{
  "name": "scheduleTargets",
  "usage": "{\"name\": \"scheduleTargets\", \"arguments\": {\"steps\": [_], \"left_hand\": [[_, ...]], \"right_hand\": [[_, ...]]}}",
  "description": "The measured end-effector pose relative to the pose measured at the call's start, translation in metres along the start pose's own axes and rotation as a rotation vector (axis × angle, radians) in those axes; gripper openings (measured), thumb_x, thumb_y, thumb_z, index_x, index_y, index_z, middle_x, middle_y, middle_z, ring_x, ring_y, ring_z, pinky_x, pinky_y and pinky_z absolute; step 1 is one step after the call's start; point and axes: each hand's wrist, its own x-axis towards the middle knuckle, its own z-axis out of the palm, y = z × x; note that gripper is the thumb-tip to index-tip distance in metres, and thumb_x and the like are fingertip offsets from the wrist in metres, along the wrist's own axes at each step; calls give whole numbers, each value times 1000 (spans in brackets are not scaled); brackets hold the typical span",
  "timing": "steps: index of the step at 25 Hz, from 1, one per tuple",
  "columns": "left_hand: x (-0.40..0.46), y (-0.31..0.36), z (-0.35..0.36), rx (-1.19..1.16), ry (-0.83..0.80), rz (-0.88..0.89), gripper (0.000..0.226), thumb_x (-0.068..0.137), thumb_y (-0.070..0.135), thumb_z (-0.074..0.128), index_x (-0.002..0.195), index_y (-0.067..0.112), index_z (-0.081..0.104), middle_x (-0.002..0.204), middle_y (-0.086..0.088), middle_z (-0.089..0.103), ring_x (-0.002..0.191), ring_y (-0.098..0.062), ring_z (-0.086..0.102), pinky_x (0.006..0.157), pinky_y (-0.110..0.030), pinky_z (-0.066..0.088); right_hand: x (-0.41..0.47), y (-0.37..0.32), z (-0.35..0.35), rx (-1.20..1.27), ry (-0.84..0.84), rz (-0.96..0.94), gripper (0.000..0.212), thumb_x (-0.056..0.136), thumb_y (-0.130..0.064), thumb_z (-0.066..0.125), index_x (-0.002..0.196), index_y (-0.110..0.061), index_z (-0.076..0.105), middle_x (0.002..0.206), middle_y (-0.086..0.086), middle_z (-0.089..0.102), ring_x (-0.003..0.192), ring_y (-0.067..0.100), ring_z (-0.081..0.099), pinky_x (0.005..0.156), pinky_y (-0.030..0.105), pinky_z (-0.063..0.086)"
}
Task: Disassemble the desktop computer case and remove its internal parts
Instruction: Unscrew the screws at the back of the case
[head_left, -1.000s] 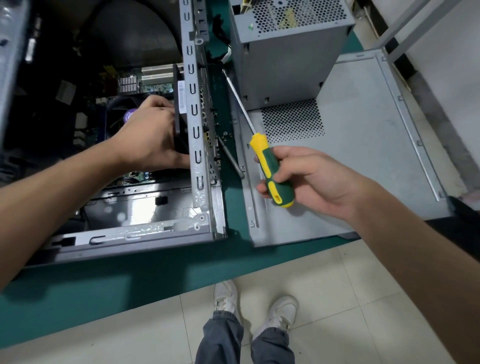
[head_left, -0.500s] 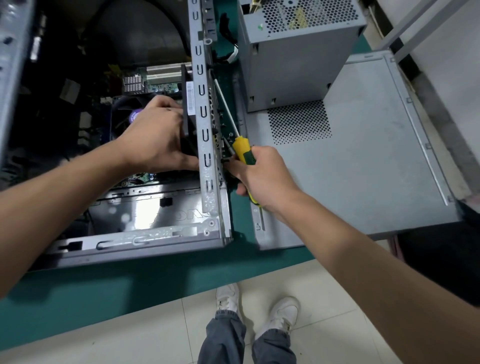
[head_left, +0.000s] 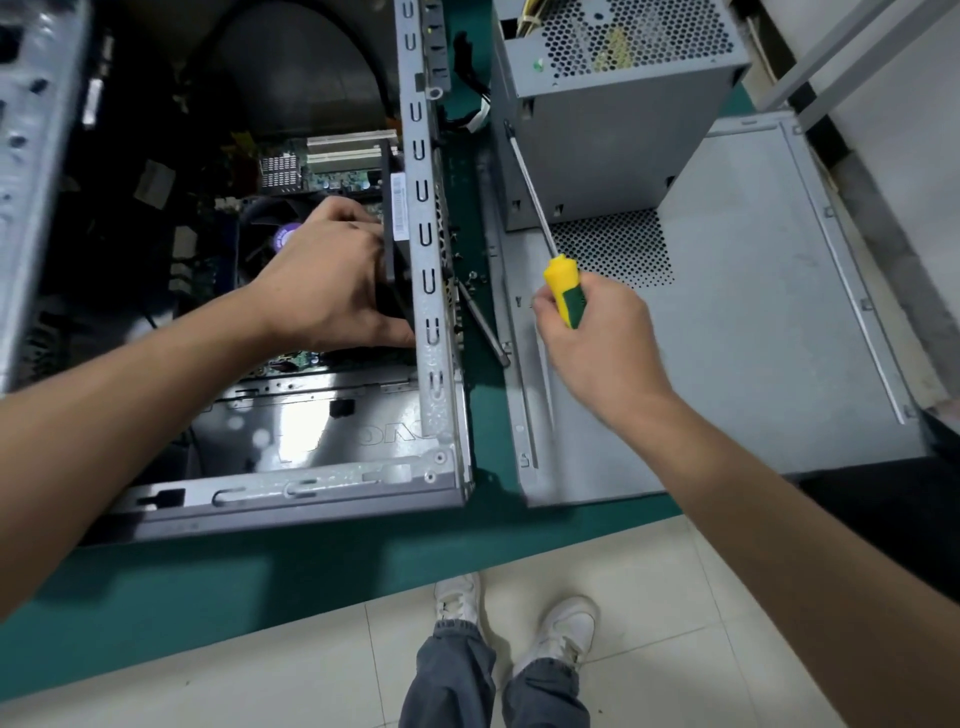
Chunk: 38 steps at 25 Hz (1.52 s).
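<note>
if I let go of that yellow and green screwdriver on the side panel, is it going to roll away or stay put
The screwdriver will probably roll a little: its handle looks rounded and its long shaft is thin and smooth. The side panel lies flat, so it likely stops soon. It should feel stiff, and heavier at the handle end that the right hand grips.

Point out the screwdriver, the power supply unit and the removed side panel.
screwdriver (head_left: 563, 291): head view, on the yellow and green handle above the right hand's grip.
power supply unit (head_left: 613, 156): head view, on its grey side wall.
side panel (head_left: 753, 338): head view, on its bare flat sheet.
</note>
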Motion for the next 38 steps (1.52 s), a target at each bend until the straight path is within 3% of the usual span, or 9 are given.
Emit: {"name": "scheduleTargets", "arguments": {"steps": [5,8,13,18,20,25,30,35,38], "left_hand": [[0,0,-1,-6,-4,-18,21,69,50,49,72,53,29,68,20,38,63,-11,42,81,-31,27],[-1,-2,-3,12,-59,-103,11,66,57,47,66,48,41,64,17,43,65,-13,42,88,-31,27],[-1,-18,6,225,-155,-188,58,65,68,49,69,15,71,75,2,65,74,-10,46,101,-29,24],[2,-16,3,231,-185,-208,67,62,78,35,75,25,74,77,8,66,80,-7,53,100,-24,20],[3,-14,3,263,-217,-197,71,60,79,29,79,28,74,78,10,65,85,-8,56,100,-25,21],[1,-18,3,255,-239,-175,45,67,66,59,59,21,60,65,6,57,82,-16,57,99,-31,25],[6,-13,-2,285,-321,-195,44,69,65,56,76,24,70,73,9,60,85,-10,54,99,-25,21],[7,-1,-18,232,-403,-216,32,74,46,64,62,22,48,62,8,36,95,-17,52,110,-27,17],[4,4,-37,188,-489,-243,33,83,34,65,60,16,50,68,3,51,110,-23,48,119,-31,9]], "right_hand": [[10,4,6,-91,-58,-8,34,92,-29,63,63,-16,51,57,-3,49,52,15,46,47,28,33],[8,5,4,33,-70,5,22,92,-28,64,79,-10,64,69,10,63,64,29,60,59,40,52],[3,-25,-16,190,-12,-66,28,94,-33,60,79,-10,60,69,8,57,71,35,58,68,53,53],[15,-102,-35,165,111,-222,30,95,-52,48,78,-28,42,70,-10,47,64,6,50,59,20,39],[30,-129,-33,8,128,-254,31,96,-53,46,89,-22,44,83,-8,46,71,5,45,59,19,30],[45,-156,2,-333,175,-224,34,99,-41,50,114,-11,45,117,6,52,106,23,52,74,27,33],[42,-154,14,-405,289,-184,24,100,-36,47,106,-12,47,103,5,56,92,26,58,64,33,33],[39,-158,12,-452,261,-200,23,100,-35,47,105,-12,48,98,5,55,86,24,57,63,34,40],[38,-161,7,-479,234,-193,21,100,-33,47,104,-13,48,98,5,55,85,24,56,64,35,42]]}}
